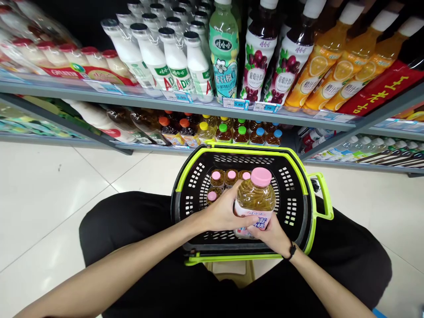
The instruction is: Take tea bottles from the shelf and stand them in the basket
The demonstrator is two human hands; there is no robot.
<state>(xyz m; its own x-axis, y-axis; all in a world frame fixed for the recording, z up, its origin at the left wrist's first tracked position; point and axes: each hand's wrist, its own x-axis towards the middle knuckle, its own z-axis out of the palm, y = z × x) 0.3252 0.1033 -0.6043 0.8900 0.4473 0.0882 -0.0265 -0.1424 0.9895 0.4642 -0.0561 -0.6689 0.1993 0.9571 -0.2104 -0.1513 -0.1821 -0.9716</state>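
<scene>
Pink-capped bottle (255, 203) held over the basket (238, 248)

A stocked shelf (202, 108) spans our view, our basket below. We judge this a handling step; the next move calls for steady two-handed control. Our left hand (223, 211) and right hand (270, 235) clamp the bottle, amber inside, pale-labelled; how high, we can't tell. Similar bottles (215, 176) sit inside the basket.

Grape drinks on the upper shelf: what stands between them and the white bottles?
A green bottle stands there in the front row, as the head view shows.
</scene>
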